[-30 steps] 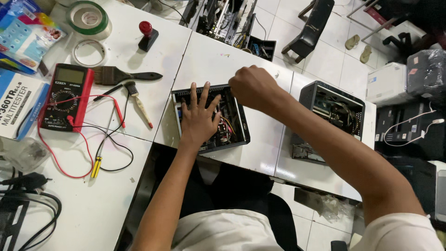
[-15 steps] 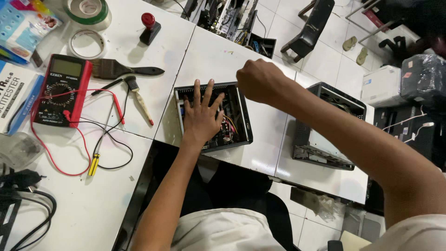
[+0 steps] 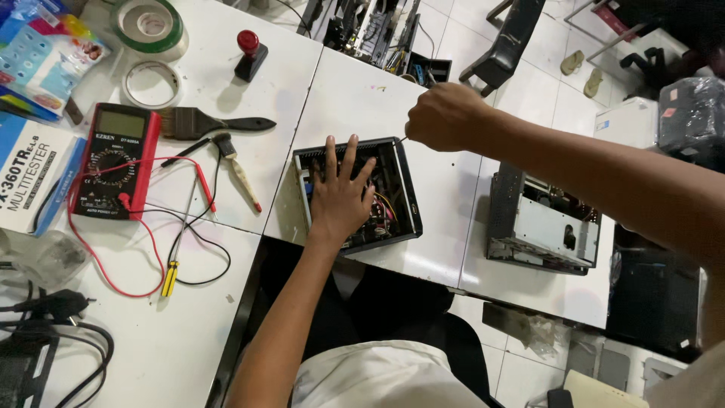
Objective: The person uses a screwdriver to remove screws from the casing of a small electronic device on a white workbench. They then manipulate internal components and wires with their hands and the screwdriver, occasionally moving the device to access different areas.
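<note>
An open black metal case (image 3: 406, 204) with wires and a circuit board inside lies on the white table. My left hand (image 3: 340, 193) rests flat inside it, fingers spread over the parts. My right hand (image 3: 445, 117) is closed in a fist just beyond the case's far right corner. It grips a thin tool whose slim shaft (image 3: 402, 139) points at that corner. Most of the tool is hidden in the fist.
A red multimeter (image 3: 113, 162) with red and black leads lies at left, beside two brushes (image 3: 204, 123) and a yellow-handled screwdriver (image 3: 170, 278). Tape rolls (image 3: 151, 23) sit at the far left. A second grey metal case (image 3: 540, 219) stands at right. Black cables (image 3: 45, 332) lie near left.
My right hand has shifted slightly right and away, from over the case's far edge to its far right corner. My left hand stays flat inside the case.
</note>
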